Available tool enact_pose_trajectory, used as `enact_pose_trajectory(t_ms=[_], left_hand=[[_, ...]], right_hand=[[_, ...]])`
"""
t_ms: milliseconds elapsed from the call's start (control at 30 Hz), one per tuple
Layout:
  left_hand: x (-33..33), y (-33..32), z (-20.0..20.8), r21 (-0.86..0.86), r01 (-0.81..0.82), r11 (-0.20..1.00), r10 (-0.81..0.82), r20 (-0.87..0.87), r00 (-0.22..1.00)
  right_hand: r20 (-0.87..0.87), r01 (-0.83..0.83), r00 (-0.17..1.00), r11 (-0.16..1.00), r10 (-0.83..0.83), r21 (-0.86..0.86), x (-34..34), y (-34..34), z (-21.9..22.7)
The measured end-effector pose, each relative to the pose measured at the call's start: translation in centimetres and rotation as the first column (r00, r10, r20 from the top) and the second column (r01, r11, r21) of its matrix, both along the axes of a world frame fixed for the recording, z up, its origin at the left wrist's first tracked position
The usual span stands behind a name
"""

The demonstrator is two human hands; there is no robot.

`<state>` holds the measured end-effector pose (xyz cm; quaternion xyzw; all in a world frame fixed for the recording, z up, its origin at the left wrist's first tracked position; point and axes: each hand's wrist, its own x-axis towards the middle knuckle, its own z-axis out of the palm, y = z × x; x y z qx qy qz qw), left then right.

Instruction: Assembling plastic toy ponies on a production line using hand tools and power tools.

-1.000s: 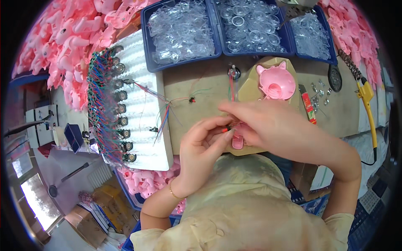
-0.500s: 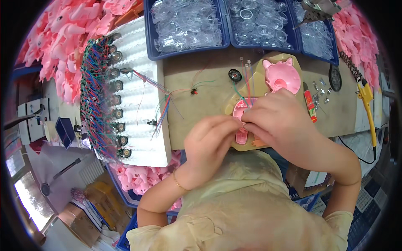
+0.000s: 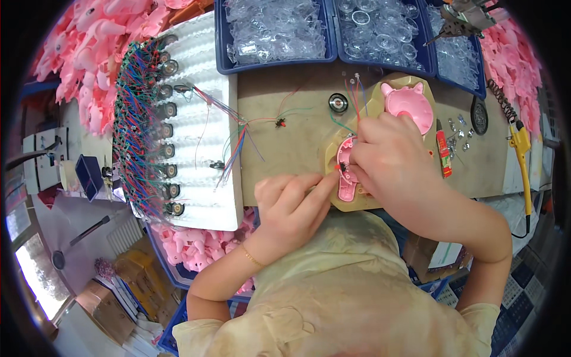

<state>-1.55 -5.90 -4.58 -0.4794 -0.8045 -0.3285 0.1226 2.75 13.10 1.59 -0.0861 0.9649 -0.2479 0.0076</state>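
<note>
A pink plastic shell half [image 3: 346, 191] lies in a yellowish holding block [image 3: 333, 149] in front of me. Inside the shell sits a small black and red part [image 3: 341, 168]. My left hand [image 3: 291, 205] has its fingers drawn together, fingertips at the shell's left edge beside that part. Over the shell's right side bends my right hand [image 3: 386, 154], fingers closed; whatever they grip is hidden. Thin red, blue and green wires [image 3: 358, 101] rise beyond it. A round black speaker [image 3: 338, 103] lies beyond the block. A pink pig-eared shell [image 3: 410, 107] rests in the block's far end.
Wired speakers line a white foam tray [image 3: 229, 202] at left. Blue bins [image 3: 279, 64] of clear plastic parts stand at the back. At right are a red-green tube [image 3: 443, 152], small metal pieces [image 3: 457, 131] and a yellow-handled tool [image 3: 520, 143]. Pink parts [image 3: 98, 53] are heaped far left.
My left hand has drawn left, away from my right hand, uncovering the black and red part. My right hand has tilted over the shell. The view has shifted slightly.
</note>
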Motion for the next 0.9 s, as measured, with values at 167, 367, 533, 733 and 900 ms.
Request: enact_pose_trajectory(t_ms=[167, 367, 533, 733, 900], left_hand=[[0.2, 0.4, -0.2, -0.131, -0.02, 0.991, 0.008, -0.089, 0.996], [-1.2, 1.0, 3.7, -0.489, 0.251, 0.836, -0.31, -0.043, 0.95], [-2.1, 1.0, 4.2, -0.536, 0.358, 0.764, -0.39, 0.058, 0.919], [-0.8, -0.4, -0.1, -0.092, 0.272, 0.958, -0.236, 0.29, 0.927], [0.6, -0.1, 0.1, -0.183, 0.095, 0.978, -0.063, 0.169, 0.984]], right_hand=[[0.004, 0.011, 1.0, 1.0, -0.011, -0.019, -0.1, 0.0, 0.0], [0.073, -0.056, 0.996, 0.998, 0.054, 0.021, -0.6, 0.4, 0.4], [0.12, -0.045, 0.992, 0.999, 0.044, 0.005, -0.6, 0.9, 0.9], [-0.046, -0.167, 0.985, 0.985, 0.169, 0.032, -2.6, 1.4, -0.7], [0.379, -0.254, 0.892, 0.967, 0.247, -0.032, -5.3, 1.9, -0.1]])
